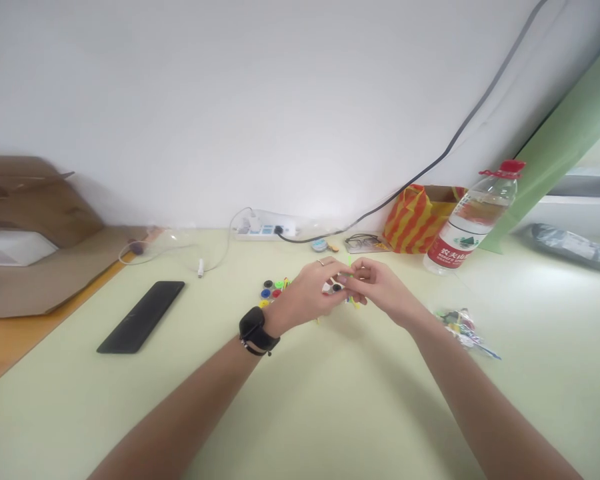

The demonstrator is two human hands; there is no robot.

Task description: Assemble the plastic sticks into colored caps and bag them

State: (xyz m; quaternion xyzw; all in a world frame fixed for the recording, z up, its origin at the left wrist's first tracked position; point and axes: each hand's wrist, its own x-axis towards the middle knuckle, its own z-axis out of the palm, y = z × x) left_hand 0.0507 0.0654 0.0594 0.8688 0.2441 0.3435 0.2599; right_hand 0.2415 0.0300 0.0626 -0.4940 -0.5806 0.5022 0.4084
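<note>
My left hand [311,288], with a ring and a black watch [253,327] on the wrist, is raised over the table with thumb and index finger drawn together. My right hand [383,285] meets it fingertip to fingertip, its fingers curled in a pinch. Whatever lies between the fingertips is too small to name; bits of green and yellow show around them. Behind and beside my left hand are small round coloured pieces [266,293], black, blue, red, green and yellow, partly hidden by it.
A clear bag of small coloured parts [461,327] lies right of my right forearm. A large water bottle [473,217] and a striped bag [414,220] stand behind it. Further left are a power strip [264,227], a white cable [201,268], a black slab [141,317] and a cardboard box [40,213].
</note>
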